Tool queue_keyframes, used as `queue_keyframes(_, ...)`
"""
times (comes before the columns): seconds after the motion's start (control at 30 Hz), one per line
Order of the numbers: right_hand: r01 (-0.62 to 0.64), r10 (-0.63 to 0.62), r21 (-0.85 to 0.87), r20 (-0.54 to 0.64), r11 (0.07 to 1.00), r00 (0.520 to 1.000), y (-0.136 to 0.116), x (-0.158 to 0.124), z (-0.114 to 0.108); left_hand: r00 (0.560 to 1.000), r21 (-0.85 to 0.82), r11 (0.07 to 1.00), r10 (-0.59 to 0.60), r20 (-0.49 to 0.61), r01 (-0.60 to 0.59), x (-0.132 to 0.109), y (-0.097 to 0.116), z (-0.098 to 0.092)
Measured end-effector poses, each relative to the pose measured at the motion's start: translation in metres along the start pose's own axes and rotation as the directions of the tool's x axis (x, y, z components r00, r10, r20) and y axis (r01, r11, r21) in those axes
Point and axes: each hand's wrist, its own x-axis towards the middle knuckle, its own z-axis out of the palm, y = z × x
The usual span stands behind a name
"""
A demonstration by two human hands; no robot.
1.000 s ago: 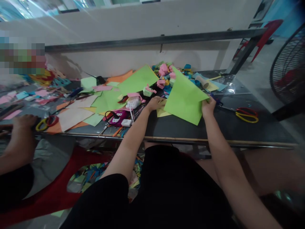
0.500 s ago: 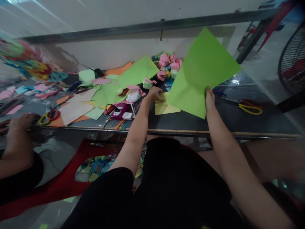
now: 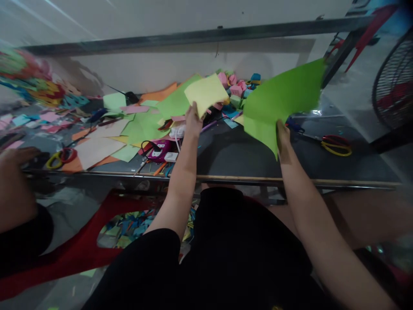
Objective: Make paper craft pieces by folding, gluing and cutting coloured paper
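Note:
Pinched in my left hand [image 3: 194, 118] is a small sheet of pale yellow paper [image 3: 206, 93], lifted over the middle of the table. My right hand [image 3: 283, 133] grips the lower edge of a large sheet of green paper [image 3: 282, 101], which bends and leans to the right above the tabletop. Behind the two sheets lies a heap of small folded paper pieces [image 3: 236, 90] in pink, blue and green. Below my left hand sits a purple power strip [image 3: 160, 150] with plugs in it. More green paper [image 3: 146, 126] is spread to the left.
Red-and-yellow scissors [image 3: 337, 145] lie on the right, a second pair of scissors [image 3: 61, 158] on the left. A fan [image 3: 395, 82] stands at the far right. Another person's hand [image 3: 17, 157] is at the left table edge, near a red chair [image 3: 77, 245]. Paper scraps [image 3: 129, 228] lie below.
My left hand has raised the pale yellow sheet off the table and moved it up and left. The green sheet in my right hand has tilted over and curved.

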Motion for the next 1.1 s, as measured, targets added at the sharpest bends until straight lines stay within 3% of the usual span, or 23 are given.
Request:
queue_keyframes(0.1, -0.024, 0.028, -0.190, 0.016, 0.982, 0.999, 0.000, -0.002, 0.009, 1.000, -0.154, 0.988, -0.013, 0.000, 0.013, 0.004, 0.006, -0.013)
queue_keyframes(0.23, 0.130, -0.093, -0.440, 0.107, 0.889, 0.990, -0.007, -0.010, 0.017, 0.991, -0.127, 0.991, -0.028, 0.129, 0.044, -0.004, 0.010, -0.015)
queue_keyframes(0.4, 0.094, -0.106, -0.418, -0.007, 0.904, 0.994, -0.005, -0.006, 0.015, 0.935, -0.080, 0.986, -0.109, 0.337, 0.144, -0.026, 0.009, 0.011)
queue_keyframes(0.53, 0.071, -0.082, -0.249, -0.032, 0.966, 0.996, 0.002, -0.005, 0.016, 0.897, -0.045, 0.989, -0.105, 0.428, 0.138, -0.039, 0.001, 0.036)
queue_keyframes(0.63, 0.077, -0.086, -0.145, -0.054, 0.986, 0.995, 0.005, -0.005, 0.018, 0.907, 0.014, 0.994, -0.102, 0.409, 0.106, -0.044, -0.011, 0.046)
queue_keyframes(0.83, 0.099, -0.112, -0.097, -0.148, 0.990, 0.983, 0.002, -0.003, 0.017, 0.958, 0.198, 0.979, -0.020, 0.287, -0.039, -0.054, -0.032, 0.058)
queue_keyframes(0.97, 0.092, -0.100, -0.054, -0.170, 0.994, 0.980, 0.001, -0.002, 0.019, 0.939, 0.085, 0.991, -0.126, 0.319, 0.104, -0.063, -0.040, 0.068)
queue_keyframes(1.1, 0.047, -0.060, -0.090, -0.144, 0.995, 0.988, 0.004, -0.001, 0.018, 0.941, 0.049, 0.969, -0.246, 0.233, 0.241, -0.067, -0.043, 0.069)
